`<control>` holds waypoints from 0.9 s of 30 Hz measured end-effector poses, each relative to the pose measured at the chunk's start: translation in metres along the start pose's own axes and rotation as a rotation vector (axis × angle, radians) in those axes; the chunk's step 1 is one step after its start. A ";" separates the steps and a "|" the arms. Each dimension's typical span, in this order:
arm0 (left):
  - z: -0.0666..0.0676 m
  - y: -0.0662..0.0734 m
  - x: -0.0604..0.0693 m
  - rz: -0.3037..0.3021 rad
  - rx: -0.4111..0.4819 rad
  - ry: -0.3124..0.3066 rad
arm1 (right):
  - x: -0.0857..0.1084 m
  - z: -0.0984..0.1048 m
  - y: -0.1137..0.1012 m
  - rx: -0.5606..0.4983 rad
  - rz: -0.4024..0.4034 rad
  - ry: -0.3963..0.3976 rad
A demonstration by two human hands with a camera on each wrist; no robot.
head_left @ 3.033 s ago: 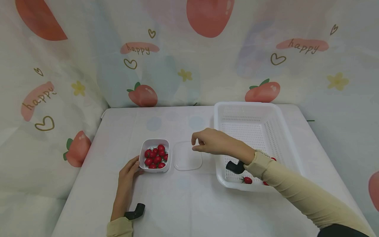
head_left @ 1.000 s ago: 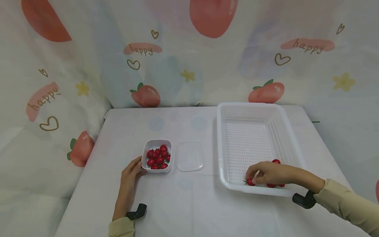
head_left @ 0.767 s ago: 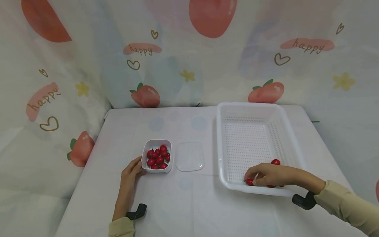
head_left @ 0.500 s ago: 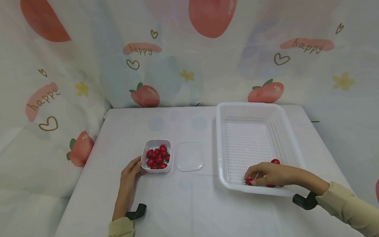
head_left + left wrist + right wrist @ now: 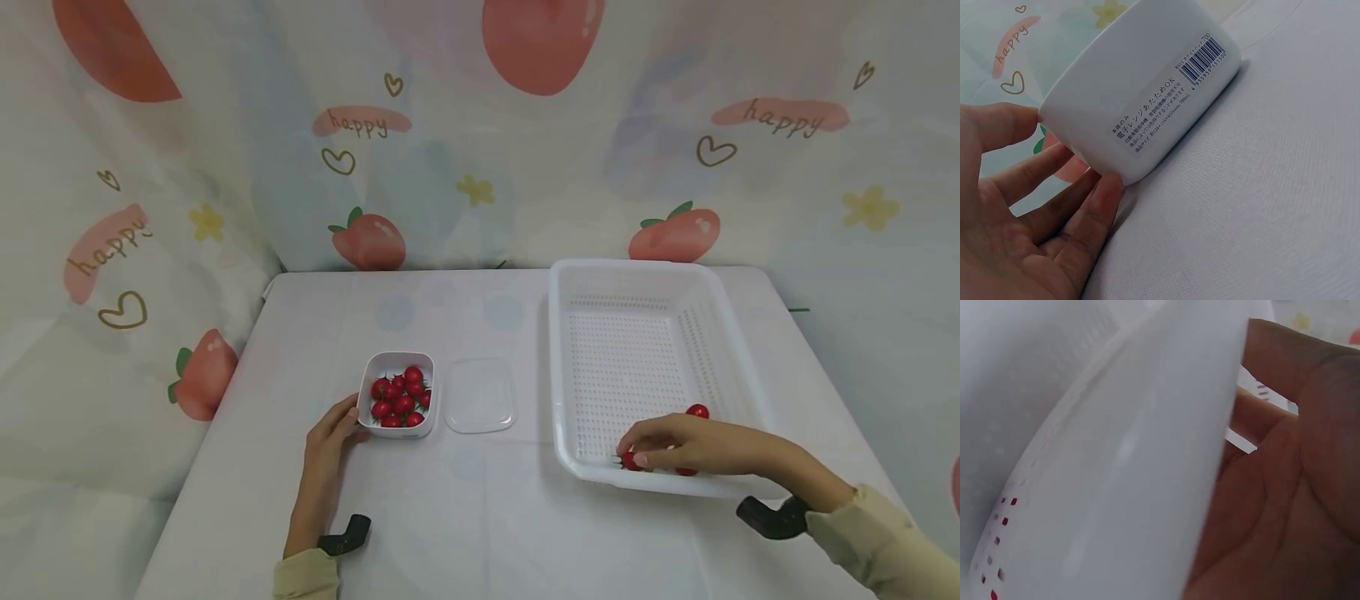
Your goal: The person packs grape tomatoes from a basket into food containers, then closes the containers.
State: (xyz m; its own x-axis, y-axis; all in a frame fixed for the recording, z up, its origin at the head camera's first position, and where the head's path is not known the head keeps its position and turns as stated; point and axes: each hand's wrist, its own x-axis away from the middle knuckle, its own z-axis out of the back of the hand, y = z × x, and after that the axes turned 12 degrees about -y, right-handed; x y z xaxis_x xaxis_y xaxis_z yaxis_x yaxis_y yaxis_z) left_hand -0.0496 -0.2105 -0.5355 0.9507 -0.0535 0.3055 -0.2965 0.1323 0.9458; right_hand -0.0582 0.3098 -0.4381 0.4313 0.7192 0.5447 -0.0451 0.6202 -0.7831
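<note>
Small red cherry tomatoes [image 5: 403,405] fill part of a white square container [image 5: 372,364] on the table. My left hand [image 5: 324,439] rests its fingertips against that container's left side and near corner; the left wrist view shows them on its rim and lower wall [image 5: 1147,119]. Over the near edge of the white perforated basket [image 5: 558,375], my right hand [image 5: 693,442] pinches a cherry tomato [image 5: 628,461] between thumb and fingers. The basket's wall [image 5: 1129,462] hides those fingertips in the right wrist view. Other tomatoes [image 5: 698,411] lie around this hand, partly covered by it.
A clear flat lid [image 5: 481,397] lies between the container and the basket. White cloth [image 5: 480,533] covers the table. Behind it hangs a printed curtain [image 5: 525,183] with fruit and hearts.
From above the lid, my right hand has moved right and nearer, down into the basket to a tomato. During the last second it has barely shifted. My left hand stays at the container.
</note>
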 end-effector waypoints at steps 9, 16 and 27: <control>-0.001 0.001 0.001 0.010 0.003 -0.005 | 0.009 -0.005 -0.003 -0.010 0.092 0.075; 0.000 0.001 0.001 0.007 -0.008 -0.010 | 0.016 -0.012 -0.009 -0.055 0.120 0.119; 0.001 -0.002 0.000 0.006 0.007 -0.014 | 0.012 -0.023 -0.017 0.040 0.080 0.345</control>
State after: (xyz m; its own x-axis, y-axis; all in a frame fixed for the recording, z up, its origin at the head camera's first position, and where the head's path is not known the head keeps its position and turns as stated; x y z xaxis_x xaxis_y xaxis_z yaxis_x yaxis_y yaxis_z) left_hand -0.0495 -0.2119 -0.5373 0.9476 -0.0663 0.3125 -0.3027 0.1262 0.9447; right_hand -0.0314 0.3012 -0.4253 0.7036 0.6223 0.3431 -0.1239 0.5828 -0.8031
